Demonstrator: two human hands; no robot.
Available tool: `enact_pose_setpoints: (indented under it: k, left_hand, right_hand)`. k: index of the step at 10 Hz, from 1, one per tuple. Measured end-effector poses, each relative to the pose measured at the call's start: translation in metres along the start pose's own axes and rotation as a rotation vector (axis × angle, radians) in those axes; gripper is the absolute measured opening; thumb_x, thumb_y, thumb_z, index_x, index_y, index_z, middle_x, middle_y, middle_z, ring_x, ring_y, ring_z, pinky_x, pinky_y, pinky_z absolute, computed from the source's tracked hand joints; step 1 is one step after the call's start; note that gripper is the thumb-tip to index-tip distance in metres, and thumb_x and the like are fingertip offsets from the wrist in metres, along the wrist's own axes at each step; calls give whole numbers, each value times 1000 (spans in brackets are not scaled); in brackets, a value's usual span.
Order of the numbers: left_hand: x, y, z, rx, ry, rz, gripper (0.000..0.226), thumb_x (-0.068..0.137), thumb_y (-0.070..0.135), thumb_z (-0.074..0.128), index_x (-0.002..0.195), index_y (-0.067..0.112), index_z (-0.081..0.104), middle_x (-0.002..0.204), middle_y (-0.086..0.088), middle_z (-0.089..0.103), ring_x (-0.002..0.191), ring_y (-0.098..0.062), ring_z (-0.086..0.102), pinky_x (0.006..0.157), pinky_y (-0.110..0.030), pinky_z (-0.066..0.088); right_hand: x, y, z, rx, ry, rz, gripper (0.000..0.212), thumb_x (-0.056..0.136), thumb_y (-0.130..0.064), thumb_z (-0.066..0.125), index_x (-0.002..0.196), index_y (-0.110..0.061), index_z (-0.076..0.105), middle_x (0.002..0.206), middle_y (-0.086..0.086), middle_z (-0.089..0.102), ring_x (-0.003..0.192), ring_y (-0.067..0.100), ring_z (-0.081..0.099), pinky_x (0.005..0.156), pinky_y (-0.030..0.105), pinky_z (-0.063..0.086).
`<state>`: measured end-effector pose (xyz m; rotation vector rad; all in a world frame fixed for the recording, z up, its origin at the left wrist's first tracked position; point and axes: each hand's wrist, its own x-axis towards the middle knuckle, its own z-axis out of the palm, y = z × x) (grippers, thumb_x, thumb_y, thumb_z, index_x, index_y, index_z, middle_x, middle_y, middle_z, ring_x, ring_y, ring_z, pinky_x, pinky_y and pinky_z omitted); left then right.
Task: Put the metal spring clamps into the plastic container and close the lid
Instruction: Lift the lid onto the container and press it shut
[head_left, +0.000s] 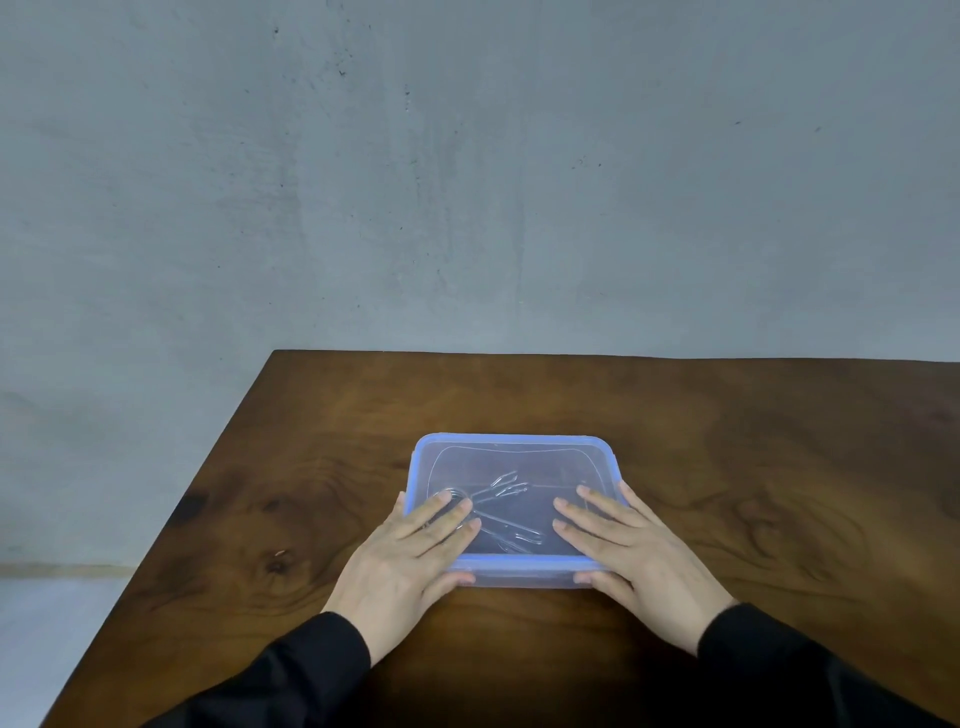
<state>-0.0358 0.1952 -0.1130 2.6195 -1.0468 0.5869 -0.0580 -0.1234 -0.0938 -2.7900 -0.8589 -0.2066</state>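
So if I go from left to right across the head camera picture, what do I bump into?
Left hand → metal spring clamps under the lid of the plastic container → right hand, all on the wooden table.

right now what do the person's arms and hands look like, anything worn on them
Both arms wear long black sleeves reaching to the wrists. The left hand and right hand are bare: no gloves, and no rings, watch or markings visible from this view.

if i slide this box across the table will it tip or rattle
Tipping looks unlikely: the box is low, wide and flat on the table. It probably slides easily on the smooth wood. The clamps lie loose inside, so they would likely shift and rattle.
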Motion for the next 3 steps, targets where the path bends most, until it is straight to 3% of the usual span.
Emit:
enact_pose_setpoints:
  k: [1, 2, 3]
  left_hand:
    - [-2, 3, -3, -7, -40, -31, 54, 95, 52, 45, 139, 22, 53, 145, 4, 52, 142, -13, 35, 115, -48, 23]
    - [0, 9, -13, 16, -156, -74, 61, 95, 60, 41, 146, 27, 42, 154, 6, 39, 147, -11, 21, 118, -45, 14]
    - [-6, 12, -27, 29, -204, -142, 72, 92, 69, 38, 152, 31, 28, 162, 7, 19, 150, -10, 8, 118, -46, 1]
  right_hand:
    - [-1, -2, -3, 4, -58, 34, 57, 101, -56, 39, 154, -36, 33, 164, -18, 27, 155, 4, 8, 125, 39, 2]
    - [0, -6, -12, 36, -102, 34, 66, 98, -63, 41, 157, -38, 23, 166, -23, 13, 153, -3, -6, 124, 32, -7]
    - [-9, -10, -33, 223, -135, 121, 69, 93, -67, 42, 154, -47, 17, 160, -37, 6, 145, -17, -11, 125, 25, -4]
